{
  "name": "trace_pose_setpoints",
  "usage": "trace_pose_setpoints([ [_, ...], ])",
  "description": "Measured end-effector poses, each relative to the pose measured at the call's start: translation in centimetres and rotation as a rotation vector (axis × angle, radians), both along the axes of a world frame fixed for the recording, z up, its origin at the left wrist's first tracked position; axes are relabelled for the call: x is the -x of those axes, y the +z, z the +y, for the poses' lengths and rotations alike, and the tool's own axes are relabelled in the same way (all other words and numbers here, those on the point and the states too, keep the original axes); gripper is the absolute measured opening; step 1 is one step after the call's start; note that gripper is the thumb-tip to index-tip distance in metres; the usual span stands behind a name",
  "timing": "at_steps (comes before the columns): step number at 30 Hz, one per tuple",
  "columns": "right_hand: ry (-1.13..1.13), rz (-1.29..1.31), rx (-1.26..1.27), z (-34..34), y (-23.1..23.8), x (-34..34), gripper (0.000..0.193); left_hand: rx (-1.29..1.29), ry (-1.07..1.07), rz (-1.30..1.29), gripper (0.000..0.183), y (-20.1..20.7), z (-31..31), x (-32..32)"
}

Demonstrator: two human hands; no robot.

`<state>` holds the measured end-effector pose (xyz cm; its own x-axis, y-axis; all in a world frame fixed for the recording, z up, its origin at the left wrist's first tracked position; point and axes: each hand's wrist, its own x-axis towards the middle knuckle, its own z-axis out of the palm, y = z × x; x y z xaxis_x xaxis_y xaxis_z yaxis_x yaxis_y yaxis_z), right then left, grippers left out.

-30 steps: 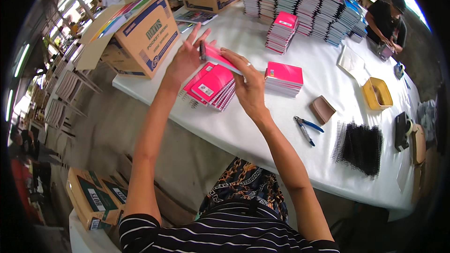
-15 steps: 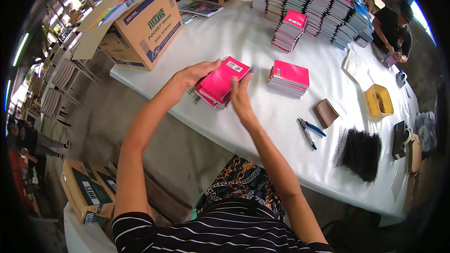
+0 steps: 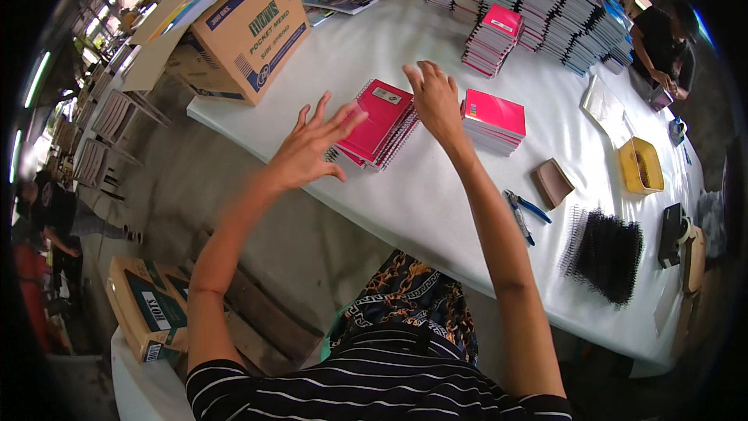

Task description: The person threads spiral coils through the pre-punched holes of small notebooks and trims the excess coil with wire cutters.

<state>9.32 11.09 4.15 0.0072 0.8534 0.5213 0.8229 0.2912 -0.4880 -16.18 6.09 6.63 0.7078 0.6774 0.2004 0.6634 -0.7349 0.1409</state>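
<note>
A small stack of pink spiral notebooks (image 3: 382, 121) lies near the edge of the white-covered table, a barcode label on the top cover. Over its left side my left hand (image 3: 312, 144) is spread wide, its fingers apart and holding nothing. My right hand (image 3: 438, 105) hovers just right of the stack with fingers loosely bent and apart, nothing in it. Between that hand and the tools sits a second stack of pink notebook pads (image 3: 495, 113). Farther back rises a taller pile of pink notebooks (image 3: 492, 39).
Rows of stacked spiral notebooks (image 3: 538, 12) fill the back right. An open cardboard box (image 3: 261, 31) stands left. Toward the right are pliers (image 3: 526, 214), a brown tray (image 3: 552, 183), black spiral coils (image 3: 606, 253) and a yellow container (image 3: 640, 165). A person (image 3: 666, 51) works at the far right.
Both hands have let go of the pink notebooks, which now rest on the table. My left hand has drawn back and opened; my right hand has risen up and to the right.
</note>
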Motion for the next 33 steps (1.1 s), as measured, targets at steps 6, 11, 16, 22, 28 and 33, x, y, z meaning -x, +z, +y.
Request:
trace_pose_setpoints([
  [6,0.202,-0.373,0.424,4.1,-0.6,1.0,0.054,-0.343,0.018,-0.007,0.076,-2.4,0.5,-2.3],
  [11,0.065,-0.311,0.211,2.0,-1.3,1.4,0.058,-0.171,0.063,0.078,0.072,-1.8,0.5,-2.7],
  [16,-0.134,0.591,-0.042,-1.9,-1.3,2.0,0.058,0.325,0.074,-0.592,0.073,-0.9,5.9,0.0],
  [22,-0.16,1.001,0.148,-2.2,-9.2,5.7,0.075,1.475,0.282,-0.753,0.069,-2.6,11.4,-5.2],
  [28,0.049,0.978,0.323,-4.3,-5.7,6.1,0.081,1.552,0.121,-0.625,0.064,-2.9,11.5,-4.7],
  [33,-0.625,0.036,-0.206,-3.9,-2.9,-7.0,0.069,0.897,0.324,-0.783,0.069,-0.7,11.3,-1.8],
])
